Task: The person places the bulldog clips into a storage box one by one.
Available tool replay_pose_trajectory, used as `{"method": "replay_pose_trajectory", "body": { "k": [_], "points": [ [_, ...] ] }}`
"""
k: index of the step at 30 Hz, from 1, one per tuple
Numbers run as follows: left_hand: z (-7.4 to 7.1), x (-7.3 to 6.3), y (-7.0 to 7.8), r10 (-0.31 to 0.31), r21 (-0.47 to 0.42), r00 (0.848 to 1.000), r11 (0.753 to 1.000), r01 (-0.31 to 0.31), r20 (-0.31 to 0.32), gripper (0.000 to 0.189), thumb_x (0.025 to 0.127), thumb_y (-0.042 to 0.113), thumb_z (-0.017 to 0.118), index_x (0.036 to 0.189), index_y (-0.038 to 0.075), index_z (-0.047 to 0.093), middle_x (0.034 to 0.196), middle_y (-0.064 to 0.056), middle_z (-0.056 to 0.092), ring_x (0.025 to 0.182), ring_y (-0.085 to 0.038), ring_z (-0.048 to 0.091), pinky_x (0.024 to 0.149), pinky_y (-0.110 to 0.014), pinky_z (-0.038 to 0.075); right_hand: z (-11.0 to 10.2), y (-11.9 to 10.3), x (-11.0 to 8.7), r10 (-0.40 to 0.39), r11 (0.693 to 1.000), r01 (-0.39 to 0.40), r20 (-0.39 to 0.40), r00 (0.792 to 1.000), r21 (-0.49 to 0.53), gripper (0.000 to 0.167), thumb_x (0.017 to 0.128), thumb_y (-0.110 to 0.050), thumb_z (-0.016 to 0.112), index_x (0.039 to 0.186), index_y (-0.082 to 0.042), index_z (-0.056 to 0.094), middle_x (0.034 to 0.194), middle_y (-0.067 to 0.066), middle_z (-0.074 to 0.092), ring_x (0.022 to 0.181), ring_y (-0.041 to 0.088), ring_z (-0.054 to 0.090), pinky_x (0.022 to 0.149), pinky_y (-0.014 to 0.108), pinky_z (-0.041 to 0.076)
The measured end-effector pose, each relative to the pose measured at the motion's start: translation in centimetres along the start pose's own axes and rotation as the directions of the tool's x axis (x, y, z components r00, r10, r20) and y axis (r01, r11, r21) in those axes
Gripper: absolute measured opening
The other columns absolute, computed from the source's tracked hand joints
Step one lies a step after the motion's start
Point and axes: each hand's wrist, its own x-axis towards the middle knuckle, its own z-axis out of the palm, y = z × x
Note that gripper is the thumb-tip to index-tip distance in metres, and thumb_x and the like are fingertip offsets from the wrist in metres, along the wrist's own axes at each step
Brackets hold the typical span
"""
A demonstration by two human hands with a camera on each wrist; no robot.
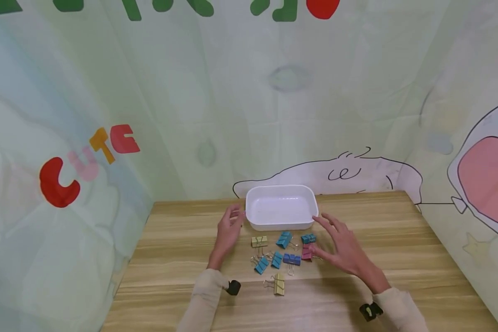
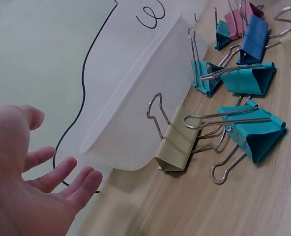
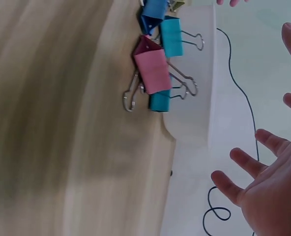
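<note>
A white rectangular plastic tub [image 1: 282, 227] stands at the back of the wooden table. My left hand [image 1: 228, 233] is at its left side, fingers relaxed and holding nothing. By the tub's front right corner, my right hand [image 1: 343, 244] has its fingers spread, nothing in its grasp. Several binder clips lie in front of the tub. Among them are a pale yellow clip [image 2: 176, 140], a teal clip [image 2: 253, 130], a blue clip [image 1: 292, 259] and a pink clip [image 3: 153, 71]. Another yellow clip [image 1: 279, 284] lies nearest to me.
Behind the wooden table [image 1: 170, 295] hangs a printed cloth backdrop [image 1: 240, 92] with coloured letters and line drawings. It also runs along both sides. Black wrist straps [image 1: 234, 287] show on the sleeves.
</note>
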Motion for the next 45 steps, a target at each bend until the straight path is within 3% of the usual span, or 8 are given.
{"method": "replay_pose_trajectory", "body": {
  "k": [5,12,17,34,42,45],
  "points": [
    [0.6,0.4,-0.7,-0.109,-0.117,0.994,0.987,0.105,-0.027,0.037,0.107,0.021,0.059,0.134,-0.005,0.056,0.123,-0.024,0.062,0.110,-0.044,0.064,0.093,-0.046,0.062,1.1,0.3,-1.1,-0.043,0.998,0.045,-0.037,0.998,0.051,0.080,0.084,-0.043,0.084,0.152,-0.018,0.051,0.153,0.021,0.046,0.136,0.046,0.045,0.099,0.079,0.044],
    [1.6,1.2,-1.7,-0.169,-0.208,0.983,0.967,0.150,-0.077,0.030,0.104,0.015,0.062,0.125,-0.007,0.060,0.110,-0.019,0.063,0.098,-0.038,0.066,0.085,-0.039,0.065,2.5,1.1,-2.1,-0.085,0.993,0.090,-0.063,0.994,0.077,0.074,0.081,-0.036,0.088,0.145,-0.015,0.059,0.145,0.021,0.054,0.129,0.043,0.050,0.099,0.075,0.045],
    [2.2,1.7,-2.0,-0.211,-0.248,0.975,0.950,0.189,-0.068,0.029,0.102,0.012,0.066,0.123,-0.008,0.063,0.105,-0.016,0.063,0.092,-0.033,0.069,0.085,-0.041,0.065,3.5,1.3,-2.7,-0.101,0.990,0.107,-0.062,0.993,0.091,0.068,0.079,-0.032,0.091,0.138,-0.011,0.064,0.137,0.020,0.058,0.123,0.040,0.053,0.096,0.070,0.050],
    [2.5,1.8,-1.9,-0.216,-0.355,0.976,0.914,0.195,-0.021,0.030,0.101,-0.002,0.061,0.127,-0.016,0.057,0.104,-0.021,0.060,0.078,-0.022,0.070,0.080,-0.037,0.066,5.5,2.2,-3.5,-0.126,0.987,0.129,-0.035,0.991,0.095,0.052,0.080,-0.015,0.091,0.128,-0.011,0.072,0.127,0.010,0.063,0.119,0.033,0.056,0.098,0.059,0.054],
    [2.4,1.9,-1.7,-0.226,-0.396,0.974,0.894,0.212,0.012,0.033,0.100,-0.006,0.060,0.129,-0.020,0.053,0.104,-0.019,0.058,0.079,-0.022,0.069,0.088,-0.047,0.064,6.0,2.7,-3.6,-0.136,0.989,0.138,-0.039,0.990,0.060,0.048,0.079,-0.013,0.090,0.124,-0.009,0.073,0.126,0.011,0.065,0.117,0.034,0.059,0.099,0.059,0.054],
    [2.4,1.9,-1.6,-0.237,-0.396,0.971,0.892,0.221,0.008,0.032,0.100,-0.006,0.060,0.129,-0.019,0.054,0.104,-0.016,0.057,0.078,-0.021,0.068,0.087,-0.046,0.064,6.2,2.8,-3.6,-0.127,0.990,0.129,-0.030,0.991,0.059,0.044,0.080,-0.013,0.089,0.122,-0.009,0.073,0.126,0.011,0.067,0.118,0.034,0.060,0.100,0.059,0.053]
  ]
}}
